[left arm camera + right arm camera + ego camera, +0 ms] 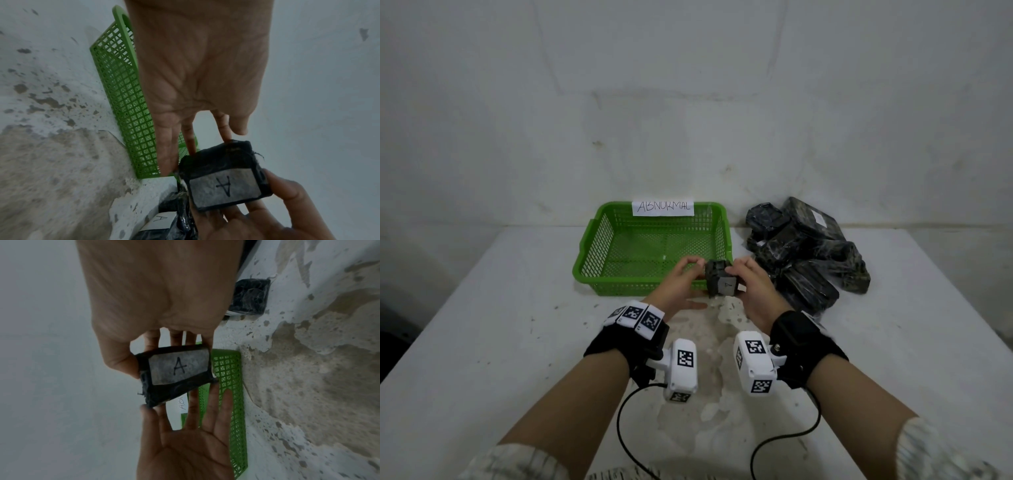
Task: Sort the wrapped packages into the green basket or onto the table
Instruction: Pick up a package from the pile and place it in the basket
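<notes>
A small black wrapped package (720, 282) with a white label marked "A" is held in the air just in front of the green basket's (592, 246) near right corner. My right hand (743, 279) grips it, thumb on one side and fingers behind. My left hand (690, 274) meets it from the left, with straight fingers touching its edge. In the left wrist view the package (224, 180) sits at my left hand's (197, 73) fingertips. In the right wrist view my right hand (154, 296) pinches the package (176, 369), with the left palm (185, 443) spread wide.
The basket holds nothing and has a paper tag reading "ABNORMAL" (663, 206) on its back rim. A pile of several black wrapped packages (808, 246) lies on the table to its right. The white table (500, 342) is stained and worn, and a wall stands behind it.
</notes>
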